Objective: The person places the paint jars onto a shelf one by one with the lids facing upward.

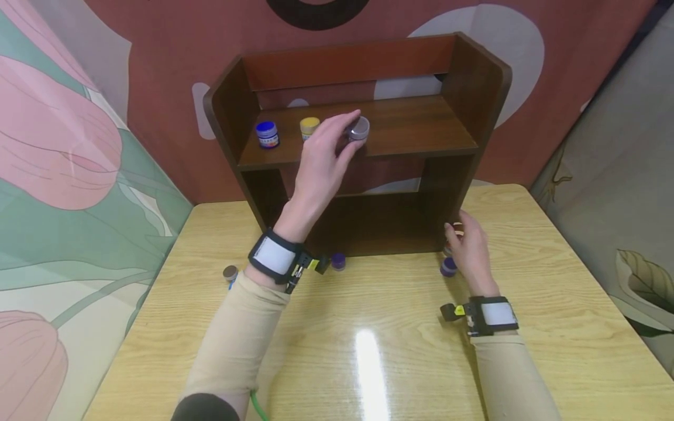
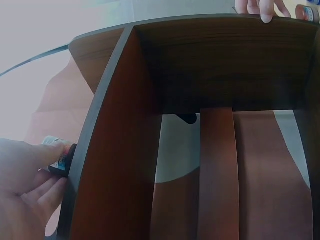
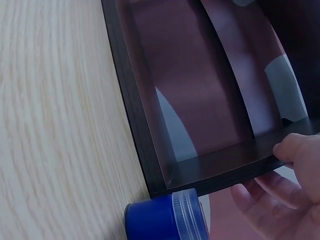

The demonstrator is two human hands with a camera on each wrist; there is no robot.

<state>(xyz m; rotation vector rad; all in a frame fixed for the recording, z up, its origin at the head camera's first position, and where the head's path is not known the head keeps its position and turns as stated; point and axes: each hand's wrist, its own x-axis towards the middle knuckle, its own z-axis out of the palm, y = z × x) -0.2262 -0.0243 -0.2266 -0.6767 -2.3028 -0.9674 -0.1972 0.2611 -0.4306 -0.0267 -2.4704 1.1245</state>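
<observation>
My left hand (image 1: 321, 155) pinches a small paint jar (image 1: 359, 128) by its sides, at the front edge of the upper board of a dark wooden shelf (image 1: 411, 126). In the left wrist view the jar (image 2: 61, 162) has its dark end against that edge, and a printed label shows between thumb and fingers. Low on the shelf's right side, my right hand (image 1: 471, 248) grips the side panel (image 3: 227, 175), thumb on the inner face and fingers outside. A blue jar (image 3: 155, 220) stands close to the panel's foot, apart from the fingers.
A blue-lidded jar (image 1: 267, 134) and a yellow-lidded jar (image 1: 309, 126) stand on the upper board. On the wooden table (image 1: 326, 351) are a purple-lidded jar (image 1: 338, 261), a brown-lidded jar (image 1: 230, 273) and another dark purple jar (image 1: 449, 267). A red-lidded jar (image 2: 306, 13) is beside my right hand.
</observation>
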